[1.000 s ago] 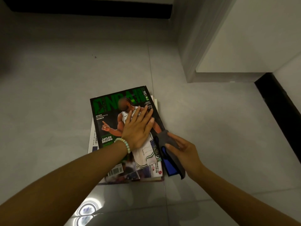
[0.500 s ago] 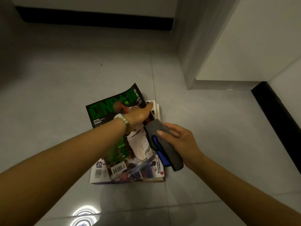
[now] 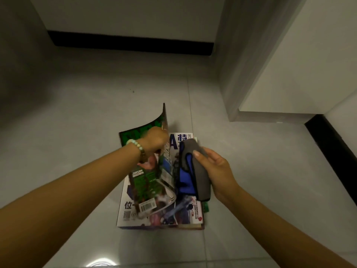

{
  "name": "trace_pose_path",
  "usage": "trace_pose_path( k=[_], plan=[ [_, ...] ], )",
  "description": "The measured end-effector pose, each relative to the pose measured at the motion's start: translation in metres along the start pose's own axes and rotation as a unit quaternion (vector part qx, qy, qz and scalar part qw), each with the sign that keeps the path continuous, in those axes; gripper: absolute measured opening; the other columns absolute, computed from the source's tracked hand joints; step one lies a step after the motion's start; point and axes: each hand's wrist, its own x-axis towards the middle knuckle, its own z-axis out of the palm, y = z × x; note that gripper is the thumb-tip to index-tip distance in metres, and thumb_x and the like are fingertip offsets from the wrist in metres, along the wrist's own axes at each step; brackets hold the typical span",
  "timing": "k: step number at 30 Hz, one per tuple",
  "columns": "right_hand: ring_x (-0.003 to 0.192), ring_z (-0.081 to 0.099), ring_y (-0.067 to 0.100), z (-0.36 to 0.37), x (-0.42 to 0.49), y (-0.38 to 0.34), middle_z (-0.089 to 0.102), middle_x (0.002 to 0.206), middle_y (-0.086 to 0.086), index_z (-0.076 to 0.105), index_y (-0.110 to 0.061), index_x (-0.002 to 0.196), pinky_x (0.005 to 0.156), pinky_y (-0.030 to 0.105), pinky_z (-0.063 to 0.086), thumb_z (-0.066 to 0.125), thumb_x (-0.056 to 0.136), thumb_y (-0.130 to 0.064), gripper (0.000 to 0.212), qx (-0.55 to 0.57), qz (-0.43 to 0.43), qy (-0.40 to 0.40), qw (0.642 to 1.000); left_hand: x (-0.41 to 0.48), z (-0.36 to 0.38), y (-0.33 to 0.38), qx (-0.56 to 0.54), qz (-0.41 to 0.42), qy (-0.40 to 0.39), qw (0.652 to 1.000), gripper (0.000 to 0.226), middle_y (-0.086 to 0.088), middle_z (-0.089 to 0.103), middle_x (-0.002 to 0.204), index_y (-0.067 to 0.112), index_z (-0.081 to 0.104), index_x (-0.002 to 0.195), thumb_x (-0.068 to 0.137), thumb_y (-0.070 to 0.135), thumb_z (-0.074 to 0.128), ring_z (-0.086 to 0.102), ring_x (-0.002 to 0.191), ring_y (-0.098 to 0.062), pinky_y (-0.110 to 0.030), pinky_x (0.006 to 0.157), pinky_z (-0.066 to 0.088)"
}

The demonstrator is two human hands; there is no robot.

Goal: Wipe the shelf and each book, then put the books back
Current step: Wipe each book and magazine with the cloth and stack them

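Left hand (image 3: pixel 154 140) clamped on the far edge of the green magazine (image 3: pixel 143 182), fingers curled round it. Cover bent upward, near end down on the stack. Bead bracelet (image 3: pixel 135 145) on that wrist. Right hand (image 3: pixel 216 171) wrapped round a folded grey-and-blue cloth (image 3: pixel 195 171), over the stack's right side; can't tell if it touches. Hands apart. Stack of magazines (image 3: pixel 185 217) lies flat on the tiled floor (image 3: pixel 77 113), across a tile joint, well clear of the black skirting (image 3: pixel 131 43).

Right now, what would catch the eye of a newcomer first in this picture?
In the centre, the left hand grips a green basketball magazine, its cover curling up above a stack of magazines on the grey tiled floor. Beside it, the right hand holds a folded grey and blue cloth.
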Motion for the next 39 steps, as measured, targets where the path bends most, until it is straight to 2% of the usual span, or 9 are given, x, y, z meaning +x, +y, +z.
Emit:
trace_pose_path(
  k=[5, 10, 19, 25, 29, 31, 33, 36, 39],
  plan=[
    [0.088, 0.071, 0.017, -0.003, 0.02, -0.043, 0.072, 0.102, 0.005, 0.063, -0.013, 0.112, 0.069, 0.025, 0.058, 0.071, 0.08, -0.012, 0.033, 0.058, -0.071, 0.084, 0.992, -0.018, -0.028, 0.026, -0.102, 0.1, -0.078, 0.987, 0.033, -0.011, 0.065, 0.081, 0.008, 0.055, 0.109, 0.102, 0.033, 0.034, 0.064, 0.064, -0.02, -0.027, 0.058, 0.054],
    [0.088, 0.069, 0.021, 0.0, 0.016, -0.088, 0.073, 0.099, 0.009, 0.069, -0.009, 0.103, 0.079, 0.031, 0.058, 0.069, 0.08, -0.014, 0.024, 0.097, -0.097, 0.086, 0.987, -0.049, -0.045, 0.07, -0.065, 0.243, -0.112, 0.961, 0.031, -0.003, 0.067, 0.075, 0.014, 0.059, 0.096, 0.1, 0.034, 0.036, 0.065, 0.062, -0.012, -0.021, 0.056, 0.052],
    [0.086, 0.07, 0.014, 0.017, -0.048, -0.224, 0.075, 0.093, 0.001, 0.07, -0.018, 0.102, 0.066, 0.022, 0.057, 0.067, 0.068, -0.033, 0.037, 0.053, -0.277, 0.08, 0.956, -0.14, -0.096, 0.203, 0.021, 0.441, -0.118, 0.889, 0.033, -0.002, 0.064, 0.068, 0.009, 0.058, 0.091, 0.096, 0.034, 0.036, 0.063, 0.059, -0.012, -0.016, 0.053, 0.05],
    [0.097, 0.065, 0.026, 0.064, -0.091, -0.339, 0.066, 0.102, 0.01, 0.074, -0.026, 0.085, 0.084, 0.04, 0.056, 0.077, 0.065, -0.048, 0.029, 0.002, -0.49, 0.101, 0.866, -0.219, -0.166, 0.284, -0.006, 0.567, -0.011, 0.824, 0.032, 0.0, 0.066, 0.065, 0.012, 0.057, 0.081, 0.096, 0.03, 0.035, 0.063, 0.057, -0.009, -0.014, 0.051, 0.048],
    [0.117, 0.05, 0.006, 0.094, -0.097, -0.413, 0.052, 0.123, -0.011, 0.071, -0.032, 0.084, 0.097, 0.025, 0.045, 0.073, 0.061, -0.053, 0.032, -0.024, -0.591, 0.128, 0.796, -0.254, -0.218, 0.325, -0.088, 0.604, 0.059, 0.79, 0.031, -0.001, 0.069, 0.074, 0.018, 0.059, 0.09, 0.096, 0.036, 0.035, 0.066, 0.065, -0.012, -0.018, 0.057, 0.053],
    [0.125, 0.043, 0.001, 0.107, -0.095, -0.446, 0.041, 0.14, -0.018, 0.071, -0.035, 0.083, 0.099, 0.021, 0.042, 0.071, 0.059, -0.047, 0.027, 0.012, -0.586, 0.099, 0.804, -0.264, -0.24, 0.344, -0.126, 0.624, 0.088, 0.766, 0.031, 0.001, 0.069, 0.074, 0.02, 0.058, 0.09, 0.098, 0.036, 0.033, 0.066, 0.067, -0.011, -0.019, 0.058, 0.053],
    [0.126, 0.046, 0.007, 0.12, -0.09, -0.47, 0.037, 0.148, -0.013, 0.074, -0.039, 0.081, 0.101, 0.032, 0.047, 0.072, 0.057, -0.044, 0.025, 0.041, -0.547, 0.017, 0.836, -0.27, -0.261, 0.361, -0.152, 0.635, 0.118, 0.748, 0.031, 0.001, 0.07, 0.078, 0.021, 0.057, 0.092, 0.099, 0.038, 0.033, 0.067, 0.071, -0.012, -0.021, 0.061, 0.055],
    [0.102, 0.066, 0.024, 0.136, -0.081, -0.498, 0.068, 0.115, 0.005, 0.073, -0.024, 0.093, 0.084, 0.038, 0.057, 0.072, 0.063, -0.033, 0.031, 0.018, -0.489, -0.077, 0.869, -0.273, -0.289, 0.384, -0.205, 0.615, 0.162, 0.744, 0.031, 0.0, 0.071, 0.077, 0.021, 0.056, 0.092, 0.098, 0.044, 0.035, 0.069, 0.07, -0.014, -0.023, 0.059, 0.055],
    [0.085, 0.07, 0.027, 0.147, -0.078, -0.522, 0.074, 0.092, 0.006, 0.07, -0.017, 0.098, 0.071, 0.037, 0.059, 0.07, 0.067, -0.035, 0.036, -0.031, -0.493, -0.051, 0.868, -0.267, -0.311, 0.404, -0.238, 0.574, 0.202, 0.757, 0.033, 0.001, 0.071, 0.074, 0.02, 0.057, 0.093, 0.097, 0.046, 0.036, 0.07, 0.067, -0.013, -0.024, 0.057, 0.055]
  ],
)
